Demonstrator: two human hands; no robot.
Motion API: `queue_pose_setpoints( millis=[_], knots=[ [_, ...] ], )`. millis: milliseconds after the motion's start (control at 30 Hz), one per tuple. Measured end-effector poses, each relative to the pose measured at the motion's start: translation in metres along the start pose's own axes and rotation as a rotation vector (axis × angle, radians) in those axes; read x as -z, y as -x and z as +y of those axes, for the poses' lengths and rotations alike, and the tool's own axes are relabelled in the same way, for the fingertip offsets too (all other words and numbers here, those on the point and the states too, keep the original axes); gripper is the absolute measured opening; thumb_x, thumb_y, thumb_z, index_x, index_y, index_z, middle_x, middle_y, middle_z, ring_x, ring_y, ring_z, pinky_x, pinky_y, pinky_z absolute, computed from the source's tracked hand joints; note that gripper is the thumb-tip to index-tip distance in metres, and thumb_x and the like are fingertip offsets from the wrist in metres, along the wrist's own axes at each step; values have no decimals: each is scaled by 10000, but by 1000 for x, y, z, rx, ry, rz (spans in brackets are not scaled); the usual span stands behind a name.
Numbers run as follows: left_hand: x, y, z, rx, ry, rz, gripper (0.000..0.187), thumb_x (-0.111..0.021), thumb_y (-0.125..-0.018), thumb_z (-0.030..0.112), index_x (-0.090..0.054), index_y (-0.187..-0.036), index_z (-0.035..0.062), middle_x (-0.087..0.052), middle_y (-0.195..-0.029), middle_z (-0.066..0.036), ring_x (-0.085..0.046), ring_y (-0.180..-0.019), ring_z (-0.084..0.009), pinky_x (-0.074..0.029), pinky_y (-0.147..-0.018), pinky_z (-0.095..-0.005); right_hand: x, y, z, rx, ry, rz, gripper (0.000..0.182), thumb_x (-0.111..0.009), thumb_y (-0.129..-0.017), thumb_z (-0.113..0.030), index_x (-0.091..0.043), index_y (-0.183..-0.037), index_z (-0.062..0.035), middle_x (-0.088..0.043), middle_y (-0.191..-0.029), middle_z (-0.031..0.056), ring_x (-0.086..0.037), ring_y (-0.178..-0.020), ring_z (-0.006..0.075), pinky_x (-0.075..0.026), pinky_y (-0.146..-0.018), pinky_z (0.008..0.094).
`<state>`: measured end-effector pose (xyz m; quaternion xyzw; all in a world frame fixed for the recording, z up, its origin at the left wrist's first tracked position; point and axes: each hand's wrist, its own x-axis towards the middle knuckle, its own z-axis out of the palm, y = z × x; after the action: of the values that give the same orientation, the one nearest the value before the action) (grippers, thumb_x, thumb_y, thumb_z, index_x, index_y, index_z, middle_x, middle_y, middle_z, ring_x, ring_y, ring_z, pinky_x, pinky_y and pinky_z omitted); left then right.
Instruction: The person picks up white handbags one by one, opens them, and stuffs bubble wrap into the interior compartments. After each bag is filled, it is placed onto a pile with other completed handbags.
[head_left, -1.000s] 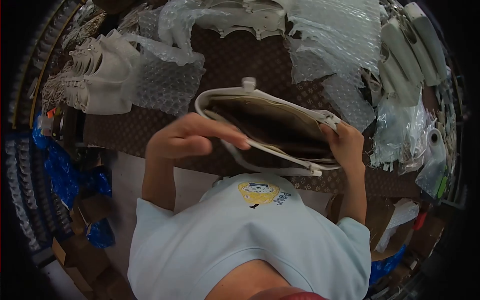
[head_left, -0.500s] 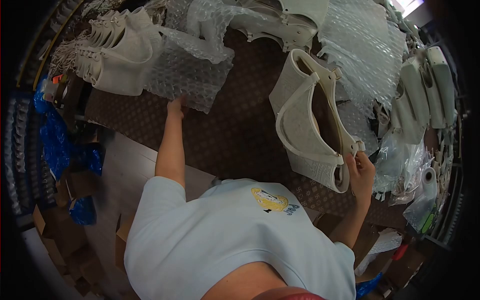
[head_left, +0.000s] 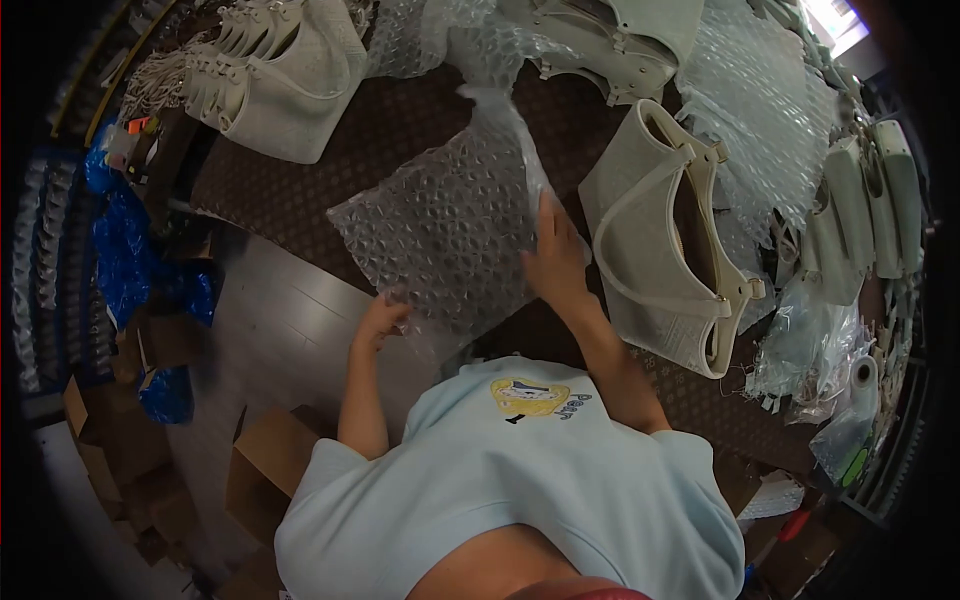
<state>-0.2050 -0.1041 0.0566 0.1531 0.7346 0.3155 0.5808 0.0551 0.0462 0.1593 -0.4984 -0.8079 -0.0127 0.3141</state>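
A sheet of bubble wrap [head_left: 440, 220] lies across the brown patterned table, its near edge close to my body. My left hand [head_left: 380, 322] pinches its near left corner. On the sheet's right side rests my right hand [head_left: 558, 255], fingers stretched out over the wrap's edge. Just right of that hand, a cream handbag [head_left: 660, 240] lies tilted on the table, its top opening and handles facing right; no hand touches it.
Several cream bags [head_left: 290, 90] stand at the back left, others [head_left: 640, 40] at the back. More bubble wrap [head_left: 750, 110] and cream pieces [head_left: 850, 210] are at the right. Plastic bags [head_left: 810, 340] lie below them. A cardboard box [head_left: 270, 460] is at lower left.
The bubble wrap has come from the back left toward my body, with my left hand at its corner. My right hand has let go of the handbag and moved left onto the wrap.
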Motion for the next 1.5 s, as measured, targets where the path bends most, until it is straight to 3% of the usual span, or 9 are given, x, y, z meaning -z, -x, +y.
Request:
queue_pose_setpoints(
  millis=[67, 367, 633, 800, 1000, 1067, 1100, 1267, 1500],
  knots=[
    [4, -2, -11, -43, 33, -13, 522, -615, -747, 91, -457, -1244, 91, -585, -837, -24, -567, -656, -137, -498, -563, -311, -18, 5, 8, -240, -508, -799, 505, -588, -764, -63, -459, -1249, -8, -594, -1063, 176, -547, -1009, 346, -446, -831, 407],
    [-66, 38, 42, -348, 378, -94, 514, -664, -783, 182, -444, -1233, 69, -546, -1076, -23, -551, -902, -143, -452, -736, -269, 2, 50, -56, 232, -708, -1011, 546, -648, -768, -183, -463, -1265, -51, -596, -1008, 166, -557, -961, 321, -445, -830, 386],
    [-139, 116, 114, -1259, -446, 153, 510, -691, -759, 195, -446, -1167, 9, -545, -1094, -131, -583, -941, -273, -482, -759, -355, 70, 4, -44, -164, -933, -172, 735, -707, -770, -253, -318, -1360, -48, -519, -1213, 145, -542, -1062, 227, -424, -892, 355],
    [-127, 130, 162, -1359, -536, -810, 347, -670, -780, 159, -583, -1075, -2, -635, -856, -127, -634, -777, -217, -499, -700, -309, 144, 1, 50, -448, -1111, -289, 320, -590, -851, -94, -532, -1156, -21, -594, -992, 26, -549, -896, 107, -452, -778, 252],
    [-161, 87, 288, -1338, 75, -412, 221, -540, -878, 127, -620, -1042, 4, -658, -945, -70, -616, -896, -143, -488, -793, -274, 291, 12, 119, -1123, -1348, 1045, 396, -456, -899, -185, -436, -1260, -23, -535, -1164, 90, -585, -966, 236, -478, -782, 400],
    [-201, 64, 300, -1379, -223, -455, 280, -567, -856, 146, -589, -1101, 11, -640, -1019, -84, -588, -990, -181, -452, -871, -320, 285, 57, 220, 103, -2359, 10, 395, -402, -937, -210, -414, -1291, -33, -547, -908, 62, -564, -757, 209, -448, -762, 344],
    [-221, 48, 302, -1394, -319, -468, 305, -576, -849, 153, -578, -1120, 13, -634, -1043, -88, -579, -1021, -193, -441, -898, -336, 263, 65, 237, 219, -2461, -85, 409, -347, -950, -191, -342, -1341, -76, -496, -863, 59, -537, -772, 219, -409, -817, 357],
    [-241, 33, 295, -1798, -993, -315, 333, -677, -717, 133, -568, -1023, 64, -575, -921, -116, -531, -933, -312, -345, -910, -393, 230, 77, 211, 58, -2589, -171, 419, -356, -950, -227, -337, -1345, -90, -513, -896, 51, -538, -837, 242, -377, -932, 445],
    [-175, 91, 247, -1224, -930, -961, 242, -643, -767, 137, -625, -995, 56, -588, -1086, -66, -516, -1066, -251, -384, -930, -355, 224, 62, 189, -313, -2117, -304, 422, -418, -923, -360, -439, -1280, -137, -607, -972, 57, -480, -1154, 331, -216, -1032, 602]
  ],
)
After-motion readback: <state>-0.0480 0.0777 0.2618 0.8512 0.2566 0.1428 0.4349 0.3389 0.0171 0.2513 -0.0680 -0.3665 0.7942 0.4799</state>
